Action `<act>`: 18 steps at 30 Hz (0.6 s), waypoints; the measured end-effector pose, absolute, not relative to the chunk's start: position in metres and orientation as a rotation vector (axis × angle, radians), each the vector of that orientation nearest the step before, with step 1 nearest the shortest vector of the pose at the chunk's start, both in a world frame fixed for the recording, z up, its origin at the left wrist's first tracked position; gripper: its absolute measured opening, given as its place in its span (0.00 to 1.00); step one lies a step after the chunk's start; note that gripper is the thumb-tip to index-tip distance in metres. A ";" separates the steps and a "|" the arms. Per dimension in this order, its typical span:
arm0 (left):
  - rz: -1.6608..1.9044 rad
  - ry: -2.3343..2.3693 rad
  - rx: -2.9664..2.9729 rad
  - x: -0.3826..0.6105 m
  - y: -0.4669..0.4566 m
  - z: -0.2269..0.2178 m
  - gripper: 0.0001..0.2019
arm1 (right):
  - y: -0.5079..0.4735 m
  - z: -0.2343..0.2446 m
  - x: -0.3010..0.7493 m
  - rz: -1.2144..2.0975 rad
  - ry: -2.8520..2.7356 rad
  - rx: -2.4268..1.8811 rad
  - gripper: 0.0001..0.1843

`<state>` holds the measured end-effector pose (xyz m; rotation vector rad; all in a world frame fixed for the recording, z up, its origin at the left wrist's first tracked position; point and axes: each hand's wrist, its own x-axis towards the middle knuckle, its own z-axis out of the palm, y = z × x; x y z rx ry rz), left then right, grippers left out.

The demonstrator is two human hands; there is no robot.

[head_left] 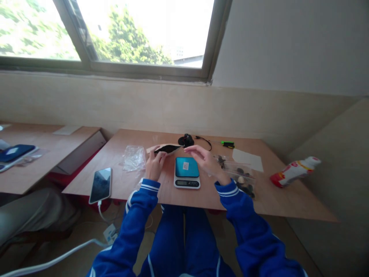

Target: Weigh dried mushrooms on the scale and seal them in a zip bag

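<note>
My left hand (pixel 154 164) grips a tan pouch (pixel 150 149) by its near edge. The pouch's mouth gapes, showing a black inside. At the right corner of that mouth is my right hand (pixel 204 158), its fingers drawn together and pointing left; what they hold, if anything, is too small to make out. Between and below both hands sits a white digital scale (pixel 186 183) with a blue top plate, a small paper label on it. Beside my right wrist lie clear plastic bags (pixel 250 177) with dark and pale pieces in them.
Crumpled clear plastic (pixel 134 157) and a phone (pixel 100 185) on a cable lie left. Behind are a black round-based item (pixel 186 140), a black cable (pixel 208 141) and a green-black tool (pixel 227 144). Rightward are a white sheet (pixel 248 159) and a red-white bottle (pixel 294 172).
</note>
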<state>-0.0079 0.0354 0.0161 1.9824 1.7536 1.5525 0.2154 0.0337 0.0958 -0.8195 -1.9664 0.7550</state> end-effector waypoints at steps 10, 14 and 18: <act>1.485 1.755 2.148 -0.012 0.013 -0.010 0.09 | 0.062 0.069 0.161 0.430 -2.599 -0.748 0.23; 1.440 1.676 2.214 -0.016 0.013 -0.010 0.07 | 0.083 0.072 0.158 0.385 -2.685 -0.888 0.26; 1.520 1.618 2.174 -0.013 0.012 -0.005 0.07 | 0.097 0.080 0.142 0.393 -2.724 -1.001 0.24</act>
